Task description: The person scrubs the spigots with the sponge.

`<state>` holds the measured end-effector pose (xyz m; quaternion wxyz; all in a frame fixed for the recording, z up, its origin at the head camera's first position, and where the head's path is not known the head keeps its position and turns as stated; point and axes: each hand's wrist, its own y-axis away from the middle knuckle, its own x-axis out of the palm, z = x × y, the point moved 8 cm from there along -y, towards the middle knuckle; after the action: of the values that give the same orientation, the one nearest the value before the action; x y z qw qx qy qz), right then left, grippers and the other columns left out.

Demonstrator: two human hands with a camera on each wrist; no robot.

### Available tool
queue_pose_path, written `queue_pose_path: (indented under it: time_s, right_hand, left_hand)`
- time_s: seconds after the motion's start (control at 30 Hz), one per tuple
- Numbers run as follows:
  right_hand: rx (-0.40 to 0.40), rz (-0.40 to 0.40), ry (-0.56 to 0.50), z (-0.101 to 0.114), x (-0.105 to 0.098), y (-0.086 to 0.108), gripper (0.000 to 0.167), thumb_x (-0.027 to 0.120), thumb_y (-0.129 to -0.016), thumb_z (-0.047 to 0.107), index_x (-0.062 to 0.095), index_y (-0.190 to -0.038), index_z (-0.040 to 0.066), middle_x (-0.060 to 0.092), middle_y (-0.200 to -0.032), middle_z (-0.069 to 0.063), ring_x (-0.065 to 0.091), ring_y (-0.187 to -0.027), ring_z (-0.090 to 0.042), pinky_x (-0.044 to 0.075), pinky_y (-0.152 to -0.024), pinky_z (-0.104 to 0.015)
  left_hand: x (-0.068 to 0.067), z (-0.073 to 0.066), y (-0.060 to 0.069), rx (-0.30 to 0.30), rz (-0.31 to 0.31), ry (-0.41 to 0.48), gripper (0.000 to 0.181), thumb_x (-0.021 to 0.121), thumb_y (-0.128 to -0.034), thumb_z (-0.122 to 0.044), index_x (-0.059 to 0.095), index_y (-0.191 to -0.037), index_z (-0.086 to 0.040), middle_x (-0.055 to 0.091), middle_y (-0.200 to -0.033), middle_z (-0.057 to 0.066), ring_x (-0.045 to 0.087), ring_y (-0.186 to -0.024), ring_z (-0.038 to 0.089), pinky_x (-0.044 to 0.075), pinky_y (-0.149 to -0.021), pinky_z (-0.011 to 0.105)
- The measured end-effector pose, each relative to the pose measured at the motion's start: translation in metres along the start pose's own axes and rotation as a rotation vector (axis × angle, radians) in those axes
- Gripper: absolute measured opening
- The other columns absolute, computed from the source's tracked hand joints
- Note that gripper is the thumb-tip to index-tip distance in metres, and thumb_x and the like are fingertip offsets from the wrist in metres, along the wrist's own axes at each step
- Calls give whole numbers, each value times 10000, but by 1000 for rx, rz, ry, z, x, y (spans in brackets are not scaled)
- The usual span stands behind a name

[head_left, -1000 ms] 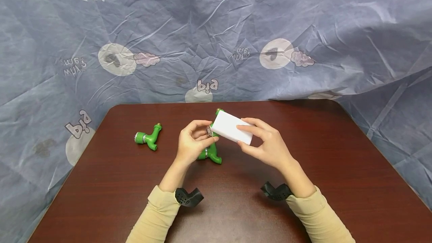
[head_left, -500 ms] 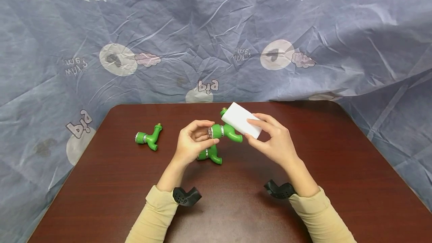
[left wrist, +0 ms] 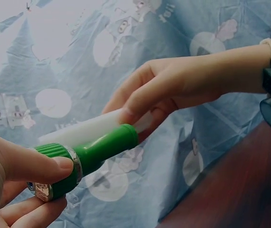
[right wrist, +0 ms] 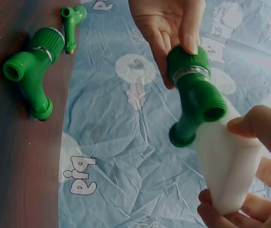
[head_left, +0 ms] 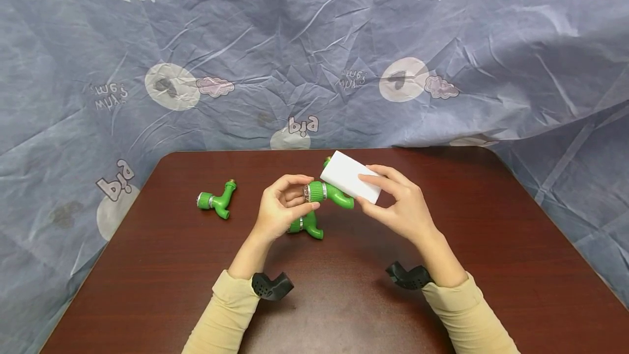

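Pinching a green faucet (head_left: 331,194) by its knob, the left hand (head_left: 280,206) is holding it above the worktop (head_left: 491,234); the right hand's (head_left: 400,206) fingers are gripping a white block (head_left: 350,176) just beside it. Two more green faucets are lying below, one (head_left: 220,201) toward the far left corner, another (head_left: 310,225) midway between the side edges.

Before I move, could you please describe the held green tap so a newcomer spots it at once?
Over the brown table, find the left hand. It grips the held tap by its ribbed knob. Unlike the two green taps on the table, this one is raised beside the white block.
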<state>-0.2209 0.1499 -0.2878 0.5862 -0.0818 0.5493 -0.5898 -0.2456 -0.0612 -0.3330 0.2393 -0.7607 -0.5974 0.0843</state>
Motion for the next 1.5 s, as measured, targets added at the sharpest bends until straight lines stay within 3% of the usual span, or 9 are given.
queue_pose_path:
  time_s: [0.2,0.43,0.7,0.87,0.97,1.2,1.5]
  right_hand:
    - [-47,50,-62,7,6,0,359,777,-684,113,725,-1040,120,625,-1137,-64,597,-999,-216,423,-853,-153]
    - [-109,122,-71,12,4,-1,347,761,-683,125,724,-1028,116,623,-1131,-76,596,-985,-223,430,-828,-163]
    - [-49,13,30,2,-7,-3,340,762,-684,126,732,-1023,109,630,-1122,-68,603,-964,-213,420,-831,-155]
    - [-19,-91,107,-2,-13,-2,338,753,-674,107,733,-1011,85,635,-1093,-102,605,-931,-250,455,-753,-268]
    - [1,-115,133,-4,-15,-2,334,748,-674,114,734,-1005,80,638,-1086,-97,607,-943,-254,459,-730,-315]
    - [13,-31,41,-4,-10,0,342,751,-674,98,733,-1015,120,630,-1114,-57,599,-942,-208,412,-788,-150]
    - [-66,39,-42,9,-2,-2,325,726,-703,123,729,-1028,136,622,-1138,-32,587,-993,-164,437,-820,-170]
  left_hand:
    - [4,3,0,-11,2,-34,459,720,-660,206,582,-1087,110,623,-1062,193,659,-908,189,554,-749,358]
    - [3,1,0,5,2,-8,462,703,-664,219,579,-1097,117,591,-1123,260,655,-927,202,549,-765,368]
    - [9,-2,2,22,84,23,459,703,-660,219,557,-1087,133,622,-1090,164,664,-894,189,555,-751,359]
    - [14,-5,3,35,133,51,462,692,-661,224,547,-1092,141,612,-1098,153,663,-896,207,550,-762,396]
    - [11,-6,2,36,119,51,460,693,-663,220,549,-1092,139,621,-1093,143,665,-890,206,551,-760,389]
    - [-1,-12,-1,75,52,63,472,682,-659,242,527,-1099,172,643,-1071,92,666,-903,195,554,-752,344]
    - [-4,-10,-2,60,28,64,483,688,-660,239,545,-1115,166,655,-1052,167,670,-897,204,553,-751,349]
